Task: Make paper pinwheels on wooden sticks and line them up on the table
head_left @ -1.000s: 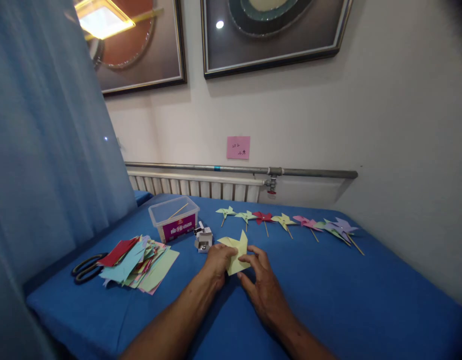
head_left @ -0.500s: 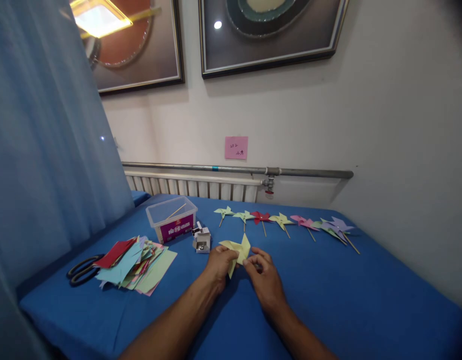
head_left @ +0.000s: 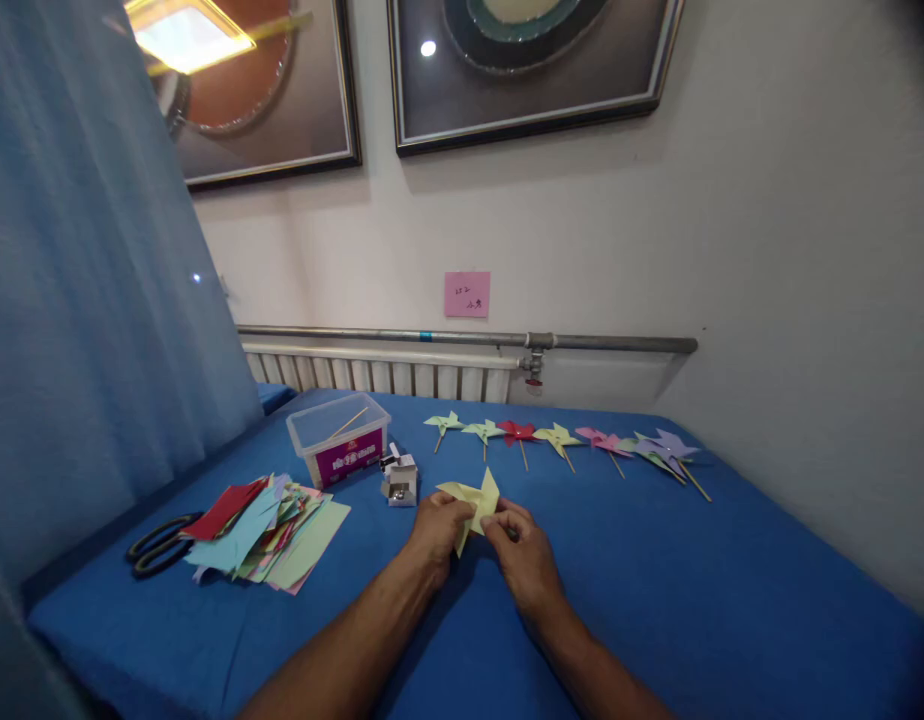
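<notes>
A pale yellow paper pinwheel (head_left: 477,503) is held between both hands above the blue cloth, its folded blades pointing outward. My left hand (head_left: 438,530) grips its left side, the thumb lying on the middle of the paper. On the right edge, my right hand (head_left: 520,550) pinches the paper with thumb and fingers. No stick shows on this pinwheel; its underside is hidden. Just beyond my left hand stands a small open white box (head_left: 400,482) with shiny metal bits inside.
Several finished pinwheels on sticks, such as a red one (head_left: 519,433), lie in a row at the back. A clear plastic tub (head_left: 342,420) holds a thin stick. Coloured paper sheets (head_left: 271,530) and black-handled scissors (head_left: 158,545) lie at left on the blue-covered table (head_left: 732,600).
My right hand has closed in slightly on the pinwheel's right edge, its fingers now pressing the paper. The view has shifted a little, so the surroundings appear slightly farther left.
</notes>
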